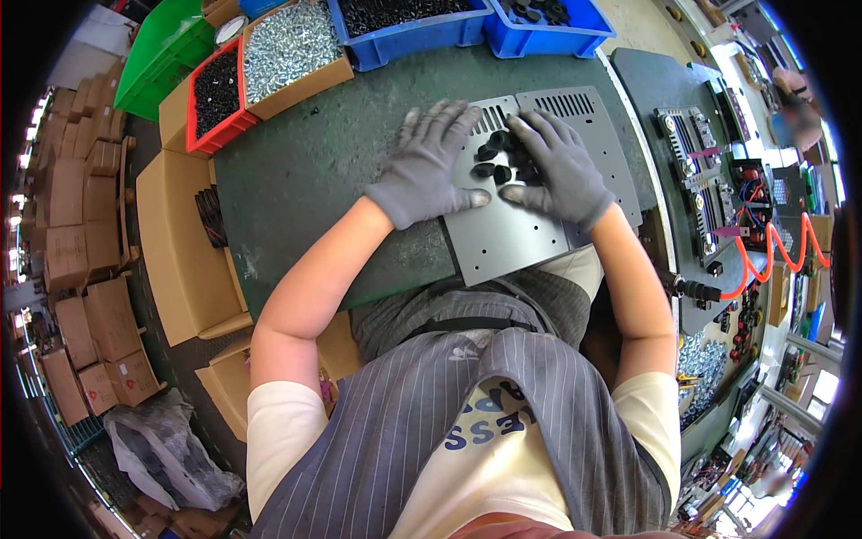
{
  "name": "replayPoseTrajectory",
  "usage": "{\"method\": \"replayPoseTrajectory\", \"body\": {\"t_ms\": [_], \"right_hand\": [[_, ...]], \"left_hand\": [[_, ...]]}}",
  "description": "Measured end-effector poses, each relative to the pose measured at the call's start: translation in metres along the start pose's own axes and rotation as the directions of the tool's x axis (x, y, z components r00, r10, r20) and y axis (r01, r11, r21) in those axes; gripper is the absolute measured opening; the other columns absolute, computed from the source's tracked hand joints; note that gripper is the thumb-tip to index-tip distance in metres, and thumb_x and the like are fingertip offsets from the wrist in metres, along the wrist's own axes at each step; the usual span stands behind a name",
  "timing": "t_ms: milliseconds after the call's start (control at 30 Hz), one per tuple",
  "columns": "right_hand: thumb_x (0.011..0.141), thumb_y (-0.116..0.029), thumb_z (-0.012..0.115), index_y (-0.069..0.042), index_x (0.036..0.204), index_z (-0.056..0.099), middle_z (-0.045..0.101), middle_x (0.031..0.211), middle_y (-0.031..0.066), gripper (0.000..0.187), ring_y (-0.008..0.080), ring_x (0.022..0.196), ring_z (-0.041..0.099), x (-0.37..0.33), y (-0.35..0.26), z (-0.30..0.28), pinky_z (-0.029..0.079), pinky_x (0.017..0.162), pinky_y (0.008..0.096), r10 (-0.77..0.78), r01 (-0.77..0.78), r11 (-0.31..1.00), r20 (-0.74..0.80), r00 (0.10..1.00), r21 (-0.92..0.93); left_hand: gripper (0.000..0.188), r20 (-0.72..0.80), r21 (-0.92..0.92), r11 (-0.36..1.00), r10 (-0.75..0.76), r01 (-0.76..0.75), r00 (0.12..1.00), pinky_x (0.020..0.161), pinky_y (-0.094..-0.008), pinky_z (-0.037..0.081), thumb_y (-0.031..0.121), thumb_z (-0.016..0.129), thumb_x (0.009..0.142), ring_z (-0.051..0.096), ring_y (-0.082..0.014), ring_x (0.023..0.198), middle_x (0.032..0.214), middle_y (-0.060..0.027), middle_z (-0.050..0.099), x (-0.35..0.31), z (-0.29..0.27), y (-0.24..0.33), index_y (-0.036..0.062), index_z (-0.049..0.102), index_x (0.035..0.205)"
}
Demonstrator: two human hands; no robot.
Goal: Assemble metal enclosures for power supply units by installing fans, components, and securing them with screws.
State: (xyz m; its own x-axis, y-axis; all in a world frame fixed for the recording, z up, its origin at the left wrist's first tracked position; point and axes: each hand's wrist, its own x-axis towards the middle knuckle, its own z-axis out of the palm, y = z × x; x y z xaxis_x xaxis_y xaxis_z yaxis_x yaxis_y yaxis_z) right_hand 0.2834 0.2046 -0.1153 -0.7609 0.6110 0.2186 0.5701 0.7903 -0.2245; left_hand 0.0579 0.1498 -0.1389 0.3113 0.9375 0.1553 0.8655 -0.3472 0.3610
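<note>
Both hands wear grey gloves and rest over a grey metal panel (503, 238) that lies on the dark green counter (332, 144), right in front of the person. The panel has a row of slots at its far end and a few small round holes near its close end, which reaches the front edge of the counter. A second slotted panel (620, 162) shows beside it on the right.

The left hand (422, 171) lies across the first panel's left side, palm down, its fingers stretched out close together and the thumb held well apart, pointing right. The right hand (567, 175) is cupped over a cluster of small black caps (502, 174) on the panel. Its fingers are a little bent, with the thumb apart from them and the caps between; some caps are partly hidden under the palm.

Along the counter's far side stand a red bin (221, 135) of small black parts, a cardboard box (305, 87) full of silver screws, a blue bin (417, 47) of dark parts and another blue bin (552, 41) with round black pieces. A green bin (153, 63) sits at the far left. To the right, an orange coiled hose (769, 235) stretches beside some wired equipment.
</note>
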Motion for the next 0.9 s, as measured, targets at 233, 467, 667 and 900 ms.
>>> {"method": "replayPoseTrajectory", "body": {"t_ms": [233,467,667,900], "right_hand": [[0.076,-0.062,0.054,0.000,0.133,0.037,0.044,0.129,0.0230,0.087,0.0409,0.124,0.036,-0.041,0.016,0.005,0.025,0.104,0.0479,0.176,-0.185,0.977,-0.093,0.980,-0.105],[0.078,-0.054,0.057,-0.002,0.131,0.040,0.046,0.127,0.0222,0.077,0.0408,0.122,0.038,-0.038,0.014,0.004,0.027,0.103,0.0479,0.224,-0.232,0.970,-0.118,0.967,-0.067],[0.075,-0.032,0.064,-0.007,0.121,0.050,0.052,0.117,0.0178,0.055,0.0376,0.113,0.044,-0.037,0.013,-0.004,0.036,0.095,0.0471,0.204,-0.186,0.978,-0.238,0.950,0.098],[0.075,-0.022,0.065,-0.011,0.106,0.059,0.055,0.111,0.0114,0.034,0.0345,0.103,0.049,-0.025,-0.004,-0.003,0.041,0.088,0.0448,0.123,-0.134,0.991,-0.269,0.955,-0.024]], "left_hand": [[0.078,-0.088,0.037,0.991,0.132,-0.129,0.987,0.111,-0.0462,0.014,0.061,0.062,0.068,0.032,-0.0284,0.131,0.131,-0.0117,0.046,0.029,0.017,0.008,0.0161,0.045,0.130],[0.032,-0.261,-0.134,0.984,0.079,-0.117,0.962,0.105,-0.0466,0.029,0.031,0.070,0.066,0.051,-0.0269,0.110,0.106,-0.0062,0.059,0.023,0.017,0.003,0.0149,0.058,0.092],[0.031,-0.258,-0.109,0.987,0.089,-0.121,0.962,0.105,-0.0465,0.029,0.026,0.067,0.067,0.051,-0.0280,0.108,0.104,-0.0076,0.059,0.025,0.013,0.006,0.0133,0.058,0.093],[0.031,-0.273,-0.097,0.989,0.082,-0.112,0.958,0.105,-0.0468,0.029,0.026,0.065,0.066,0.051,-0.0275,0.109,0.105,-0.0079,0.058,0.024,0.014,0.004,0.0131,0.058,0.094]]}}
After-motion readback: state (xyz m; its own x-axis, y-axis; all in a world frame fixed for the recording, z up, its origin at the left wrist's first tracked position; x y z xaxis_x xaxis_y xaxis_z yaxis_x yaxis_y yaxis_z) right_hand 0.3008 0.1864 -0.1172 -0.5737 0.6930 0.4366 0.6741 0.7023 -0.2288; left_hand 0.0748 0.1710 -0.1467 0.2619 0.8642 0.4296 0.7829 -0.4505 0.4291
